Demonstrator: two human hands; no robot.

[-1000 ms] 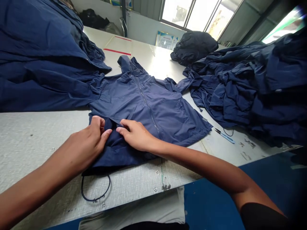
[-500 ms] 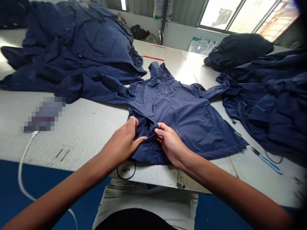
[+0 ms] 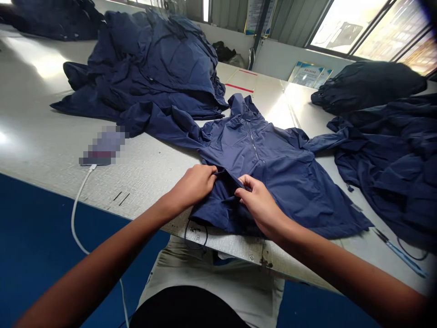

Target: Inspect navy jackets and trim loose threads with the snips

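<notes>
Partly out of sight, fingers (image 3: 248, 179) of the left hand (image 3: 196, 183) and right hand (image 3: 258, 199) pinch the jacket (image 3: 290, 177).

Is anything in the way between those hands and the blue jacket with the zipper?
Nothing visible is. The left hand and right hand are both right at the jacket's lower front, touching its cloth. The light-blue tool lies off to the side, beyond the hem's right corner.

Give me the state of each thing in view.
Navy jacket: spread front up, zip looks closed
Left hand: curled against jacket fabric, hold unclear
Right hand: pinching jacket fabric
White cable: plugged into blurred item
Cord loop: drooping at table edge
Blue-handled tool: lying flat
Garment piles: crumpled
</notes>
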